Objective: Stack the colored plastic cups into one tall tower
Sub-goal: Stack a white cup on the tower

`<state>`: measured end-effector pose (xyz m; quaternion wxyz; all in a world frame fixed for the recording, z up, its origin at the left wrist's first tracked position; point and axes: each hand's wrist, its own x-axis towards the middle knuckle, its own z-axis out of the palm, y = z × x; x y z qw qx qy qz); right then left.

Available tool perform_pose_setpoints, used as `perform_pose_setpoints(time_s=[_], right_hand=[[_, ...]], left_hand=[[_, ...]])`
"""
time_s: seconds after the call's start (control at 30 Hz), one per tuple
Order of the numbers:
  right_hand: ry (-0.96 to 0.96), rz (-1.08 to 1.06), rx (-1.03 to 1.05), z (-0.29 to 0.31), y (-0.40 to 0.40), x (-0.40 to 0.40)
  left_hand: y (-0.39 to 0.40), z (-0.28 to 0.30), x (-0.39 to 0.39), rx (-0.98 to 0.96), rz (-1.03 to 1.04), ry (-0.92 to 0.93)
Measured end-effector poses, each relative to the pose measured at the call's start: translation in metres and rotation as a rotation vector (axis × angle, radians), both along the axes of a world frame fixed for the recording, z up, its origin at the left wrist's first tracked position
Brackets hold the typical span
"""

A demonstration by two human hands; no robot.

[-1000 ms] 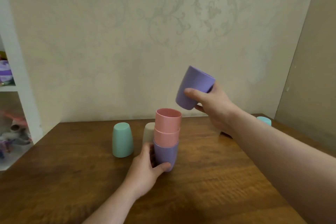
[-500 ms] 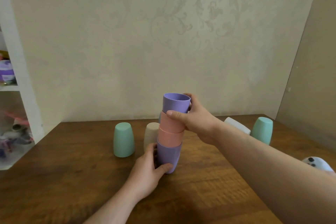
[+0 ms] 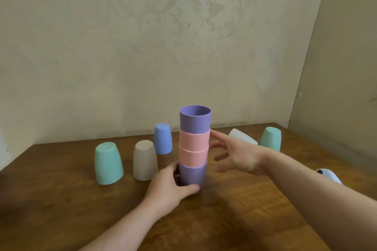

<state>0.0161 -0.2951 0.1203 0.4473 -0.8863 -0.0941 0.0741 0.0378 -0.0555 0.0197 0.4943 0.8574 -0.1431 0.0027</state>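
A nested tower (image 3: 194, 146) stands upright mid-table: a purple cup at the bottom, two pink cups, and a purple cup (image 3: 195, 119) on top, mouth up. My left hand (image 3: 171, 187) is wrapped around the bottom purple cup (image 3: 192, 175). My right hand (image 3: 236, 155) hovers just right of the tower, fingers spread, holding nothing; a fingertip is close to the upper pink cup. Loose cups stand upside down: mint (image 3: 108, 163), beige (image 3: 145, 160) and blue (image 3: 162, 138) on the left, a second mint cup (image 3: 271, 138) at the right. A white cup (image 3: 242, 137) lies on its side behind my right hand.
The wooden table (image 3: 224, 220) meets a patterned wall at the back and a side wall at the right. A white object with a dark dot (image 3: 328, 175) pokes out behind my right forearm near the table's right edge.
My right hand set the purple cup onto the pink cups, let go and drew back to the right with fingers spread. My left hand stayed on the bottom cup. The camera view shifted.
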Motion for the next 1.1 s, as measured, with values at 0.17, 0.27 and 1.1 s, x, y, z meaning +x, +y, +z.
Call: perform_pose_setpoints(time_s=[0.17,0.27,1.1], right_hand=[[-0.075,-0.484,-0.563,-0.012,-0.058,0.04],[-0.162,-0.578,-0.781,-0.018,-0.074,0.059],[0.128,-0.676,-0.067,-0.061,-0.045,0.051]], left_hand=[[-0.032,-0.008,0.014,-0.072,0.061,-0.015],[-0.031,-0.015,0.02,-0.087,0.065,-0.03],[-0.026,-0.008,0.011,-0.054,0.0,-0.058]])
